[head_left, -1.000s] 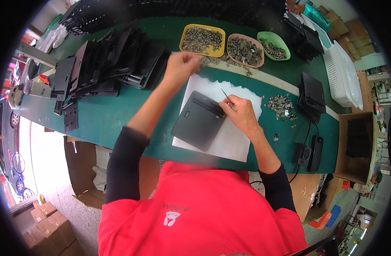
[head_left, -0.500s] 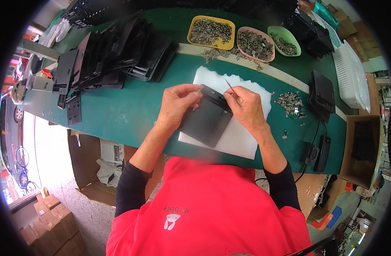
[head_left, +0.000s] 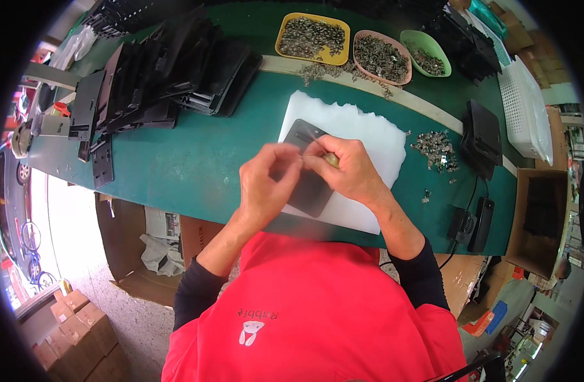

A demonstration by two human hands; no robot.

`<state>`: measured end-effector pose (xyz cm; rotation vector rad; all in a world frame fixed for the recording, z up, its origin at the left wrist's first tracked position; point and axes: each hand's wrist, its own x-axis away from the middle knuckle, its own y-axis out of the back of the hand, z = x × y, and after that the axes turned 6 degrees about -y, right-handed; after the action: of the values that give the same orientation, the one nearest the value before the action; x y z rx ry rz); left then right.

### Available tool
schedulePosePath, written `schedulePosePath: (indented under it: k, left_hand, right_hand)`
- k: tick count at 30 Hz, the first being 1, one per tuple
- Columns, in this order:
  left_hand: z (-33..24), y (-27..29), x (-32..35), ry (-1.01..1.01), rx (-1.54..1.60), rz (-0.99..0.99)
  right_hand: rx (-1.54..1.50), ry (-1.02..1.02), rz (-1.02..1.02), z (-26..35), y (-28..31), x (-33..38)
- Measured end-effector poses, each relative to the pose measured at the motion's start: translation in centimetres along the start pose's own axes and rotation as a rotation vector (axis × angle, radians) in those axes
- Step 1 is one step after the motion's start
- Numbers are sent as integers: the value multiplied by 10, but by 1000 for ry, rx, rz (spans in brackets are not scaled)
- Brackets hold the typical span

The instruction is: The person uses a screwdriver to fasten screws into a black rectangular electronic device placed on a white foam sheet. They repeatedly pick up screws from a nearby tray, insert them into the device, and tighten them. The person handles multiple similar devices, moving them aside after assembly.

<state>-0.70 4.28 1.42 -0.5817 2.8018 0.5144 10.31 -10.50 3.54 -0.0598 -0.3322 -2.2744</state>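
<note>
A flat black plastic panel [head_left: 314, 196] with slots near its far end lies tilted on a white foam sheet [head_left: 362, 219]. Over the panel, my left hand [head_left: 266, 181] is raised with thumb and fingers drawn together in a pinch. Motion blurs its fingertips, and anything between them is too small to make out. My right hand [head_left: 352, 169] closes round a thin pointed tool with a yellowish handle [head_left: 331, 159]; most of that tool is hidden by the fingers. The fingertips of both hands nearly meet above the panel.
Small metal clips [head_left: 435, 151] lie heaped right of the foam. Farther back stand a yellow tray [head_left: 344, 58], a pink tray [head_left: 408, 77] and a green tray [head_left: 446, 71] of similar parts. Black panels [head_left: 209, 83] are piled at left; more [head_left: 483, 137] sit at right beside a black power adapter [head_left: 462, 224].
My left hand has let go of the panel's far edge and moved nearer me. My right hand has come left toward it, still with the tool. The panel now lies on the foam.
</note>
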Motion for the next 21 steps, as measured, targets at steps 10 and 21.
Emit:
schedulePosePath:
  k: [10,21]
  left_hand:
    - [-2,16,-12,-597,-347,136]
    - [15,-8,-24,13,-355,-17]
  right_hand:
    - [-443,-488,165,13,10,10]
    - [497,8,-253,-22,19,10]
